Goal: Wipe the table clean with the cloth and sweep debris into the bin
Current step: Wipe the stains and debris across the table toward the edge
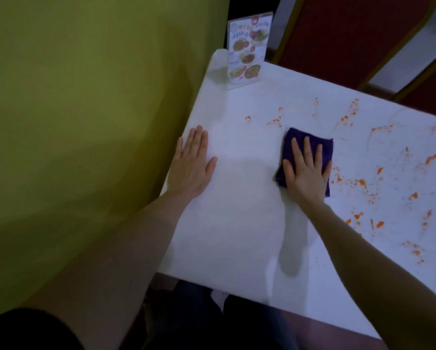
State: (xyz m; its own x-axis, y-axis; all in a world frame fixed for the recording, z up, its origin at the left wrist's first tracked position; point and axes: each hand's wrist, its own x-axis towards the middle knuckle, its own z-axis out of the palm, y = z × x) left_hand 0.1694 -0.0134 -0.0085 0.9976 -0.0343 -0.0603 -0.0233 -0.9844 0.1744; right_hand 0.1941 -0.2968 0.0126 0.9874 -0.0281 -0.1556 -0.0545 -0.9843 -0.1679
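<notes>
A folded purple cloth (322, 147) lies flat on the white table (237, 223). My right hand (305, 173) presses down on it with fingers spread, covering most of its near half. My left hand (191, 165) rests flat and empty on the table near its left edge, fingers together. Orange sauce smears and crumbs (358, 183) are scattered over the right half of the table, starting just beyond and right of the cloth. No bin is in view.
A clear menu stand (247, 51) with food pictures stands at the table's far left corner. A yellow-green wall (85, 122) runs along the table's left edge. Red chairs (350, 34) stand behind the far edge. My legs show below the near edge.
</notes>
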